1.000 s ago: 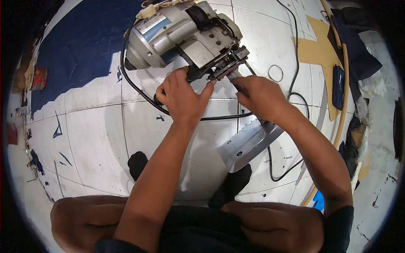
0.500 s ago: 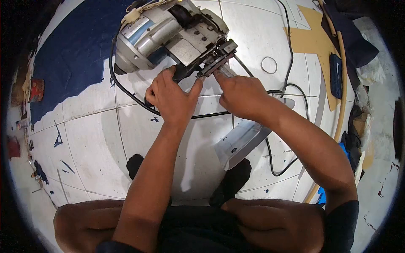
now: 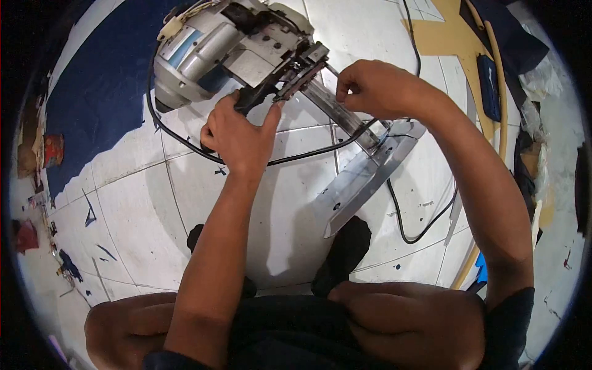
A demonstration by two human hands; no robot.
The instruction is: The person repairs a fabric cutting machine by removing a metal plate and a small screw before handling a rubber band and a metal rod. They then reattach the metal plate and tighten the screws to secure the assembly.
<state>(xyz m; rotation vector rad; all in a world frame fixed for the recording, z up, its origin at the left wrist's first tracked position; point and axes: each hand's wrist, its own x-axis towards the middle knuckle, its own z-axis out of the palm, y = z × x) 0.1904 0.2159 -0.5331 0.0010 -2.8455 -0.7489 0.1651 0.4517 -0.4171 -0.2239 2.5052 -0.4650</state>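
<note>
A grey cutting machine with a round motor housing (image 3: 200, 58) lies tilted on the white tiled floor at the top. My left hand (image 3: 239, 132) grips the black handle (image 3: 250, 98) of the machine, thumb up near its metal edge. From the machine a metal column (image 3: 336, 108) runs down to a flat silver base plate (image 3: 370, 176). My right hand (image 3: 376, 89) is just right of the column, its fingers curled with the fingertips together; whatever they may hold is too small to make out.
A black cable (image 3: 308, 152) loops below the machine and across the column. Dark blue fabric (image 3: 111, 80) covers the floor at the left. Brown card (image 3: 431, 38), a dark pouch (image 3: 489, 86) and a wooden rod (image 3: 501, 123) lie at the right. My feet are near the base plate.
My right hand has come off the machine's metal part and moved right and up, uncovering the column. The machine, with my left hand on it, has shifted slightly left and up.
</note>
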